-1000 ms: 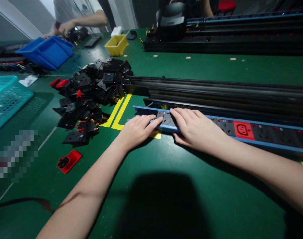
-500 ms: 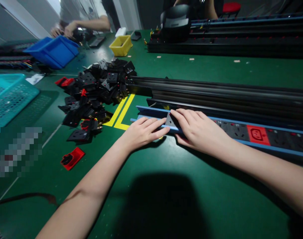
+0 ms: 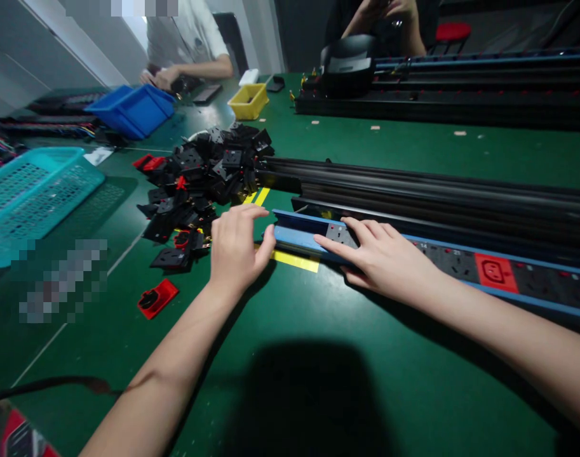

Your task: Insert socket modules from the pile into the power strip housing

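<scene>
A long blue-edged power strip rail [image 3: 299, 236] lies on the green table, filled with black socket modules and one red socket module [image 3: 495, 271]. My right hand [image 3: 389, 257] grips across the rail, fingertips by its far edge and one finger along the near edge. Partly under that hand sits a black socket module [image 3: 338, 233]. At the rail's left end my left hand [image 3: 237, 244] holds nothing, its thumb and fingers apart. Left of it spreads a heap of black socket modules [image 3: 189, 158]. A loose red socket module [image 3: 157, 298] lies nearer me.
Behind the rail run long black rails [image 3: 413, 187]. A teal basket [image 3: 42, 190], a blue bin [image 3: 132, 111] and a yellow bin [image 3: 248, 101] stand to the left and back. Two people sit across the table. Yellow tape [image 3: 294, 260] marks the tabletop.
My left hand has come off the socket module and moved left to the rail's end, its fingers spreading. My right hand stays on the rail. The view has shifted slightly.
</scene>
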The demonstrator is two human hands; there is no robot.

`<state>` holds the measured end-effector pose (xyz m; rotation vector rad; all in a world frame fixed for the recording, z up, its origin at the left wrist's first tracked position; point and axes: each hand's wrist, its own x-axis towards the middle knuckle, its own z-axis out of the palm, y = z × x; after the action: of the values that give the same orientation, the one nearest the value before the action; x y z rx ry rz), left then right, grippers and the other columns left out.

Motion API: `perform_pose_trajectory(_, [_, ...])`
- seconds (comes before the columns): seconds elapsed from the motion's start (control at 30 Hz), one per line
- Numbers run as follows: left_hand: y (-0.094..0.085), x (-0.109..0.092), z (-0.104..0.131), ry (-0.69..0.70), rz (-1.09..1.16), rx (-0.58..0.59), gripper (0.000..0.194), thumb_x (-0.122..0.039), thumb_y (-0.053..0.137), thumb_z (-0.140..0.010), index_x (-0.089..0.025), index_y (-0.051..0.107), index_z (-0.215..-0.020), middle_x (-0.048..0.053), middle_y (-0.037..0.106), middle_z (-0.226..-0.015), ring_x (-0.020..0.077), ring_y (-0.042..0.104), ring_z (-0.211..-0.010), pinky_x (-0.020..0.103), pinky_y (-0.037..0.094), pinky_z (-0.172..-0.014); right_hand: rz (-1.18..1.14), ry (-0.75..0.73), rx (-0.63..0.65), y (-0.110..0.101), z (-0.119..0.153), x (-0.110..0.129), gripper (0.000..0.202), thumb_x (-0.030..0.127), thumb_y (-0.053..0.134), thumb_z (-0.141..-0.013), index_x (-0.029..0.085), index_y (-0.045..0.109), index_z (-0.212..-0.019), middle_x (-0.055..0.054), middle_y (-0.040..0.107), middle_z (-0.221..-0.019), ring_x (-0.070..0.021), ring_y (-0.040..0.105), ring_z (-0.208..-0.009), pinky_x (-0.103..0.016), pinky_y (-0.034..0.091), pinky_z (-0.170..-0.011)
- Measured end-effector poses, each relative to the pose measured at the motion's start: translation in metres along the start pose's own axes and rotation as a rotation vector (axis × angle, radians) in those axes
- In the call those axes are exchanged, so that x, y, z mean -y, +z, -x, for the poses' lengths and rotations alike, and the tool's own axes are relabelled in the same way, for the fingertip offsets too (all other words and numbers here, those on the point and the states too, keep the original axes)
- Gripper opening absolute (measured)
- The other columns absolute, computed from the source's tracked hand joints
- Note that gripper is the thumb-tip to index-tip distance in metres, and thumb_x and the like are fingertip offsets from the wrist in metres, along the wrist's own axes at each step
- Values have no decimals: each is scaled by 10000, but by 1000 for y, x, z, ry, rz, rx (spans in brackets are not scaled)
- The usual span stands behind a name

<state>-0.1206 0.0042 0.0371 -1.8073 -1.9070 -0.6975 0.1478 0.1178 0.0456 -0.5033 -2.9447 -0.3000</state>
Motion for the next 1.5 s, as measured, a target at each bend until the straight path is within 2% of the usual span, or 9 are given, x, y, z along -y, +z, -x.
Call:
perform_pose_trajectory(0.2, [-50,43,42,-217,-348,231,490,-447,568,-952,-158,568,-1349,250,574,-1444,459,541,-1331,641,452,-1036,5,4,-7,1,0,1,651,323,604,-947,310,412,-1569,-277,506,-1461,-381,581,-1177,-461,452,-898])
perform_pose_trajectory(0.33, [-61,72,80,-439,-438,259,700,-580,503,-952,-151,470,-1504,264,402,-1605,523,389,-1469,739,349,-1136,17,3,-21,2,0,2,641,309,614,-940,301,429,-1554,-280,507,-1460,-383,586,-1169,-457,445,-895])
perform_pose_trajectory(0.4, [-62,78,87,-522,-367,313,735,-603,481,-948,-200,411,-1558,245,397,-1616,514,407,-1466,728,405,-1116,27,2,-28,2,0,2,633,298,614,-939,297,436,-1548,-280,513,-1454,-382,588,-1166,-453,443,-892])
perform_pose_trajectory(0.53, [-56,82,79,-631,-334,382,780,-651,463,-937,-185,419,-1562,252,410,-1609,511,482,-1414,719,530,-987,48,2,-37,3,0,3,617,288,601,-945,294,441,-1541,-282,519,-1449,-379,594,-1167,-448,445,-885])
perform_pose_trajectory(0.77, [-28,82,57,-333,-225,336,803,-568,504,-958,-98,342,-1589,293,379,-1613,463,375,-1507,652,400,-1163,65,4,-35,3,0,4,594,275,567,-957,289,443,-1538,-293,531,-1434,-387,601,-1169,-447,450,-878])
perform_pose_trajectory(0.97, [-25,92,27,-367,-118,279,647,-521,398,-1018,-100,449,-1506,246,538,-1504,416,475,-1445,592,413,-1145,64,-9,-46,3,1,5,603,271,590,-949,275,454,-1536,-287,535,-1440,-381,604,-1177,-454,468,-892])
perform_pose_trajectory(1.17, [-37,169,-7,-553,-127,35,568,-470,338,-1070,-63,501,-1431,179,583,-1427,249,526,-1340,437,389,-1165,16,-19,-103,11,1,0,564,269,629,-919,229,541,-1474,-280,546,-1446,-401,605,-1166,-488,486,-886])
perform_pose_trajectory(1.33, [-35,255,-27,-644,-104,104,545,-363,336,-1083,-36,398,-1516,151,471,-1558,209,414,-1431,408,267,-1252,9,-35,-119,17,3,-2,570,247,584,-921,233,514,-1486,-291,539,-1450,-420,612,-1158,-517,496,-877])
perform_pose_trajectory(1.5, [-26,313,-55,-624,-171,195,577,-367,375,-1053,-12,406,-1506,140,476,-1554,215,402,-1422,406,247,-1239,19,-35,-153,22,6,0,575,259,552,-923,252,476,-1493,-276,534,-1457,-421,615,-1164,-543,505,-875])
